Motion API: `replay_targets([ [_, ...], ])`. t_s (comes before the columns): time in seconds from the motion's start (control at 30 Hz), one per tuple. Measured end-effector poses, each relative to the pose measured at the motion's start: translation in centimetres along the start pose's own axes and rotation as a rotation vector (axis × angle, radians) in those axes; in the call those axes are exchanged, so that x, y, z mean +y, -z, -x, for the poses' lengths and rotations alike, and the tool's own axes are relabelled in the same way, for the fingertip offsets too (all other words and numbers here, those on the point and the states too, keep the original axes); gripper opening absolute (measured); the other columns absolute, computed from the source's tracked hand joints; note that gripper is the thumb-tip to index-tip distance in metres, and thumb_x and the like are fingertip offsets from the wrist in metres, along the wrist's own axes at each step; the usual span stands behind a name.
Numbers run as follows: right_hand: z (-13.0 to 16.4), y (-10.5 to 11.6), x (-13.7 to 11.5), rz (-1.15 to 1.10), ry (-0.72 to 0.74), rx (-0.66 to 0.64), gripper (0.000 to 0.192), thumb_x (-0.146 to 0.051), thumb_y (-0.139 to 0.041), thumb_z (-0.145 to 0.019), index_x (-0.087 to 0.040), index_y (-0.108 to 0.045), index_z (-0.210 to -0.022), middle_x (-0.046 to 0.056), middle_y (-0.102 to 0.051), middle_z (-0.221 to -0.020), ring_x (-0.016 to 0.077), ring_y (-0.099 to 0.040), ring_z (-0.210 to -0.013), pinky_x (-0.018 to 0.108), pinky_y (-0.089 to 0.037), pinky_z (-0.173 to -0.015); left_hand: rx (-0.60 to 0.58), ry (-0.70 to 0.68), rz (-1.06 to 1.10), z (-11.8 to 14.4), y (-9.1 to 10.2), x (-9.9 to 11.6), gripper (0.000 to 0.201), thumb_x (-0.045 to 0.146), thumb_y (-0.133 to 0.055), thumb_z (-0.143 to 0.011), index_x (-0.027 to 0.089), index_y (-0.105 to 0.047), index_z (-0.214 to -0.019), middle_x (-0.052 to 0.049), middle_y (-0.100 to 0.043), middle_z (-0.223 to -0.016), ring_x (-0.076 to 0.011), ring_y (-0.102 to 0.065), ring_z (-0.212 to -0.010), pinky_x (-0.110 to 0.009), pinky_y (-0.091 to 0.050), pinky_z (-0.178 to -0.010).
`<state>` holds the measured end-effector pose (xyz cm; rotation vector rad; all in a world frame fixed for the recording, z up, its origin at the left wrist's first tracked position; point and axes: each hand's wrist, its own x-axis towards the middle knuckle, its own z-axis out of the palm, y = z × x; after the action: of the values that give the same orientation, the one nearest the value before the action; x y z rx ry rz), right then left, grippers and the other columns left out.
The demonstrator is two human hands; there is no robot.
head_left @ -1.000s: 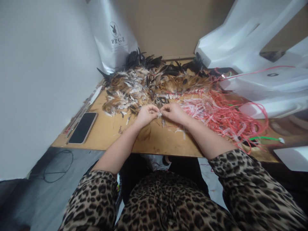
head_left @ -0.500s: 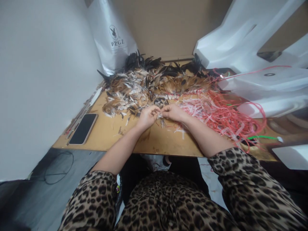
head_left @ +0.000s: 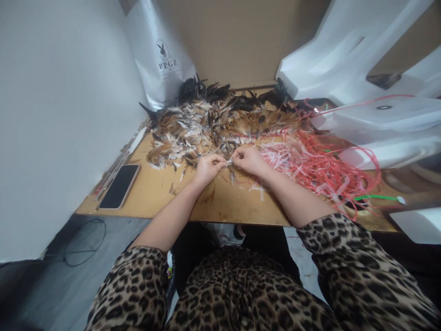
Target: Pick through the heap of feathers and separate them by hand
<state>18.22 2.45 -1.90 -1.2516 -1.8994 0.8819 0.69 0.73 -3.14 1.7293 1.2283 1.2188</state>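
Both hands meet over the middle of the brown wooden counter [head_left: 220, 204], a little in from its near edge. The left hand [head_left: 206, 168] and the right hand [head_left: 247, 160] are curled nearly closed, fingertips pinched together on a small pale feather piece [head_left: 229, 162] held between them; what exactly it is cannot be told. Just beyond the hands lies a heap of brown, white and black feathers [head_left: 206, 124], reaching the far edge. A tangle of red and pink plastic strips [head_left: 310, 163] spreads toward the right edge. A black smartphone [head_left: 119, 186] lies near the left edge.
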Motion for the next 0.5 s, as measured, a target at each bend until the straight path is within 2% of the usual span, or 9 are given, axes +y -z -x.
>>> replay_targets([
  [0.13, 0.08, 0.58, -0.2, 0.052, -0.005, 0.075, 0.01, -0.019, -0.052, -0.061, -0.015, -0.061, -0.065, -0.001, -0.058, -0.053, 0.0088, -0.049, -0.048, 0.019, -0.032, -0.047, 0.016, 0.073, 0.074, -0.15, 0.24, -0.12, 0.014, 0.025, -0.071, -0.062, 0.013, -0.065, -0.066, -0.004, -0.066, -0.066, -0.0106, -0.058, -0.055, -0.023, -0.048, -0.055],
  [0.37, 0.27, 0.48, -0.27, -0.009, -0.003, 0.11, 0.009, -0.021, -0.052, -0.064, -0.016, -0.059, -0.066, -0.001, -0.059, -0.052, 0.0099, -0.051, -0.045, 0.02, -0.035, -0.047, -0.009, 0.202, 0.225, 0.0, 0.21, 0.47, 0.024, 0.028, -0.075, -0.057, 0.011, -0.06, -0.064, -0.004, -0.064, -0.061, -0.0111, -0.061, -0.056, -0.023, -0.05, -0.057],
  [0.5, 0.45, 0.33, -0.53, 0.016, 0.05, 0.133, 0.011, -0.022, -0.052, -0.067, -0.016, -0.06, -0.069, -0.001, -0.061, -0.054, 0.0105, -0.053, -0.048, 0.021, -0.038, -0.051, -0.1, 0.309, 0.327, -0.2, 0.53, 0.57, 0.027, 0.028, -0.076, -0.058, 0.01, -0.059, -0.07, -0.006, -0.066, -0.065, -0.0133, -0.064, -0.063, -0.024, -0.051, -0.06],
])
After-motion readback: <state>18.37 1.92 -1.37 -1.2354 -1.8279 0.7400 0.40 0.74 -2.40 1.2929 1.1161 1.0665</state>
